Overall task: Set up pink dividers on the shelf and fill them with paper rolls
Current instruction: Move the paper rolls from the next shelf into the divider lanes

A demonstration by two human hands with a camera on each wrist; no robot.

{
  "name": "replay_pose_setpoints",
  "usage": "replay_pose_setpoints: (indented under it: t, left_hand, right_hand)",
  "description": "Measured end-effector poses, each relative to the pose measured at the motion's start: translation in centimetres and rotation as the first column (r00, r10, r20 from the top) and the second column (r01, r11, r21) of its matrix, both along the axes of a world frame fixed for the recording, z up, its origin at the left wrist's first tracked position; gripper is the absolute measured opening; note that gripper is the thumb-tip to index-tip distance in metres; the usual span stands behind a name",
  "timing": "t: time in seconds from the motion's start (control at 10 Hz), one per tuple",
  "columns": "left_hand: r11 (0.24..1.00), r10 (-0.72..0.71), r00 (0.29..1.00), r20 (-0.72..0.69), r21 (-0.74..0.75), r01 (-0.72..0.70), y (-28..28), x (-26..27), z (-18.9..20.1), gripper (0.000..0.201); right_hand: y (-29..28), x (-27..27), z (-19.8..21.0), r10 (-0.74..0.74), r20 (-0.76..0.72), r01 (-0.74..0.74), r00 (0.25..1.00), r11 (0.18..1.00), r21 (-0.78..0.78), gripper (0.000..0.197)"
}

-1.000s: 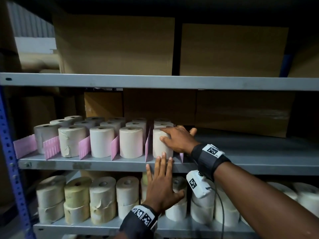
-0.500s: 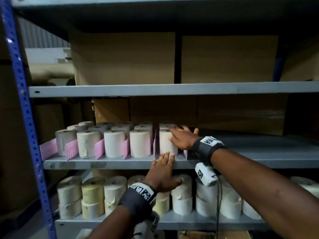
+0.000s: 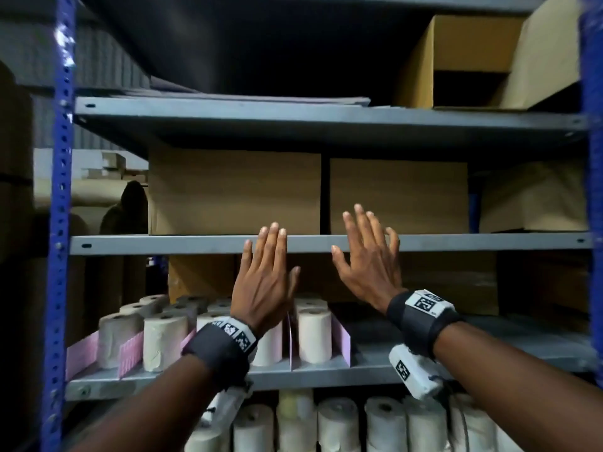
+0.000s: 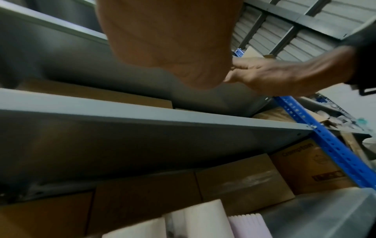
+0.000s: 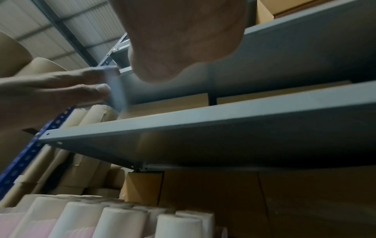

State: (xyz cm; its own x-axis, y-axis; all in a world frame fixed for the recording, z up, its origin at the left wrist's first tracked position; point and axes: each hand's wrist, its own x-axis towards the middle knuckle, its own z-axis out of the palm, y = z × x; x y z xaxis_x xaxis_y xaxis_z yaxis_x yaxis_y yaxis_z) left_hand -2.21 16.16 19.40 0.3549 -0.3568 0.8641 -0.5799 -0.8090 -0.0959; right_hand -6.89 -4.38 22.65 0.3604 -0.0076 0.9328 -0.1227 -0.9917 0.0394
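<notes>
We note both hands raised, fingers straight and spread, holding nothing: left hand [image 3: 264,282] and right hand [image 3: 365,256] sit level with the shelf above. The task's things lie below them: paper rolls [image 3: 315,334] standing upright between pink dividers [image 3: 341,337] on the shelf [image 3: 489,353]. The last divider lies just right of the last roll; bare shelf runs rightward from it. We judge the right hand nearer that open stretch.
</notes>
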Motion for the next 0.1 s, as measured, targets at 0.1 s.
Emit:
replay_pose_setpoints:
  t: [0.1]
  left_hand:
    - [0.999, 0.039, 0.998, 0.048, 0.003, -0.039, -0.3, 0.05, 2.86, 0.072]
  right_hand:
    - [0.63, -0.5, 2.42, -0.038, 0.017, 0.037, 0.999, 0.999, 0.004, 0.073]
